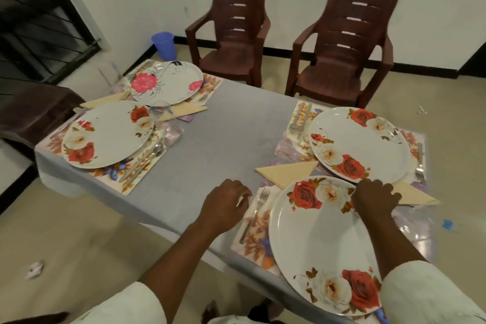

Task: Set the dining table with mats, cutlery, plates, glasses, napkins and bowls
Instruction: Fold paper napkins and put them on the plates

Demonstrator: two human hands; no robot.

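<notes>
Right hand (374,198) at the near plate's (315,244) two o'clock rim, fingers curled down over it; what they pinch is hidden. Left hand (226,201) hovers loosely curled, holding nothing, beside the fork (259,205) at the plate's nine o'clock. Napkin (286,172) at twelve, partly under plates. Far glasses are too blurred to make out.
</notes>
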